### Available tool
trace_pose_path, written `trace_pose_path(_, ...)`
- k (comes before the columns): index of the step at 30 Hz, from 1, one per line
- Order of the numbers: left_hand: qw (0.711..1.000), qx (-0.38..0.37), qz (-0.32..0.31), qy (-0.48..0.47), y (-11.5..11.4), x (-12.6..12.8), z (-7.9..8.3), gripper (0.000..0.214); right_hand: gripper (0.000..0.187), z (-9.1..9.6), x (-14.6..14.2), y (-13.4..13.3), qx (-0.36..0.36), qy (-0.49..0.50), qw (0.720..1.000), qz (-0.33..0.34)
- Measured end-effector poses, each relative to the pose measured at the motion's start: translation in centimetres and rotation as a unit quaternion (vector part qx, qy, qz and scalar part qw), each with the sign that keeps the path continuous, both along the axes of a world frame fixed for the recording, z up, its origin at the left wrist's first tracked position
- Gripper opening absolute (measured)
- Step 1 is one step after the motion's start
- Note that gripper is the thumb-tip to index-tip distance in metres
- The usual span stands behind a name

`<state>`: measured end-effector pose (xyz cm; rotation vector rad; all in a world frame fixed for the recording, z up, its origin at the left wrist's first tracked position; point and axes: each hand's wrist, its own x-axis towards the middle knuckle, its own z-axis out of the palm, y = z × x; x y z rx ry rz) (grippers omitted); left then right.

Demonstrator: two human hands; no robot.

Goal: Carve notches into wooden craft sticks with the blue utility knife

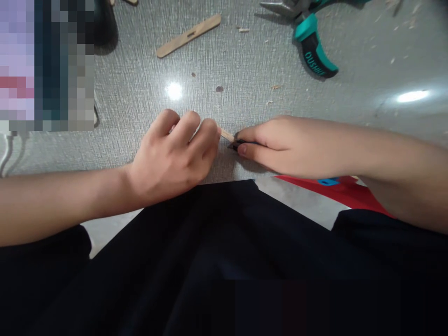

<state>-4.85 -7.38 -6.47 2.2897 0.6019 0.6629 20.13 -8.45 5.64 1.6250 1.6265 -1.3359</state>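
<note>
My left hand [182, 149] is closed over the near part of the table, its fingers curled round a thin wooden stick [226, 134]. Only a short end of that stick pokes out to the right. My right hand [276, 144] pinches a small dark utility knife [235, 145], mostly hidden under the fingers. The blade's tip points left and lies right by the stick's exposed end; whether it touches the wood I cannot tell. Farther back on the table, a flat popsicle stick [206, 27] with a small slot in its middle lies at a slant.
Pliers with teal and black handles [317, 53] lie at the back right. Wood shavings [276, 87] and small scraps dot the grey textured table [140, 93]. A dark rounded object [105, 28] stands at the back left, near a white cable [7, 151]. Something red [315, 186] shows below the table edge.
</note>
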Motion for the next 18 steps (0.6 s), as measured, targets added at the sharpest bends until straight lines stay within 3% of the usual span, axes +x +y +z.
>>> trace_pose_path(6,0.999,0.008,-0.037,0.019,-1.8,-1.0,2.0,0.047,0.039,-0.2,0.5,-0.4,0.147,0.029,0.989,-0.023)
trace_pose_path(9,0.994,0.062,-0.052,0.072,-2.6,-1.5,2.9,0.071,0.036,-0.7,1.0,-0.4,0.164,0.022,0.986,0.006)
trace_pose_path(12,0.984,0.066,-0.082,0.141,-2.5,-1.7,3.2,0.094,0.031,-0.9,0.9,-0.2,0.171,0.007,0.984,0.045)
trace_pose_path(18,0.973,0.065,-0.105,0.196,-1.5,-1.3,3.0,0.107,0.030,-0.2,-0.3,0.1,0.148,-0.037,0.985,0.076)
